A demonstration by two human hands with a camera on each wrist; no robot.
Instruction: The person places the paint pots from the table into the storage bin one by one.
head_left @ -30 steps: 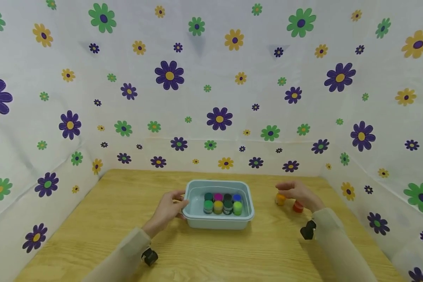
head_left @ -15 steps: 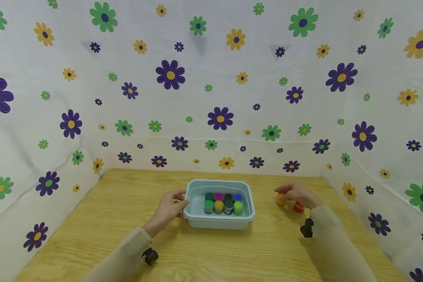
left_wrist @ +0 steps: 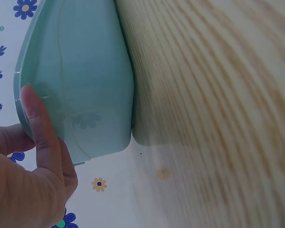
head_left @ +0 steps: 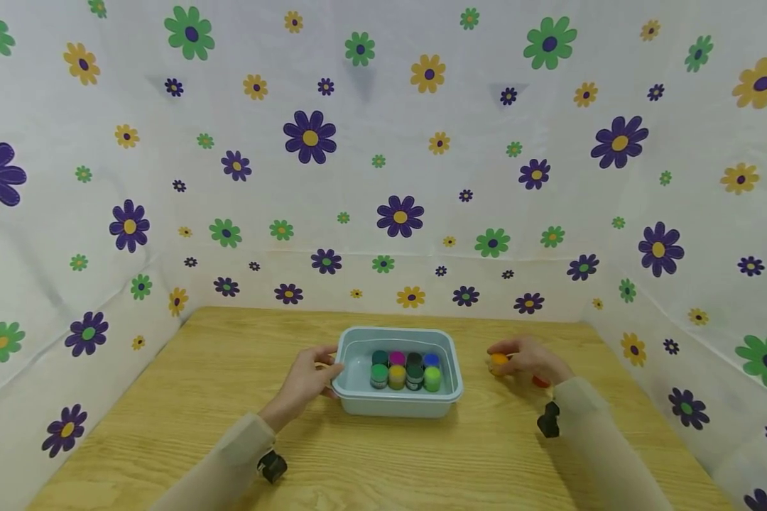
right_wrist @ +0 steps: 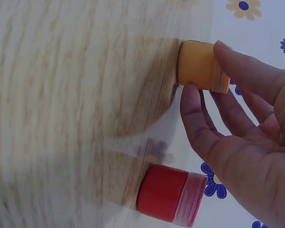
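Observation:
My left hand (head_left: 305, 376) holds the left end of a light blue plastic tub (head_left: 396, 407), its rim between thumb and fingers; the left wrist view shows fingers against the tub's wall (left_wrist: 95, 90). Inside stand several small paint jars in two rows, among them a light green jar (head_left: 432, 378) and a magenta jar (head_left: 397, 359). To the right, my right hand (head_left: 530, 358) pinches an orange paint jar (right_wrist: 195, 64) between thumb and fingers, at or just above the table. A red paint jar (right_wrist: 164, 194) with a clear lid stands beside that hand, partly hidden in the head view.
The wooden table (head_left: 371, 468) extends under everything. White cloth (head_left: 383, 92) printed with flowers hangs behind the table and along both sides. Each wrist carries a small black camera (head_left: 272, 466).
My right hand has closed its fingers round the orange jar and shifted it slightly left, away from the red jar. The left hand and tub have stayed in place.

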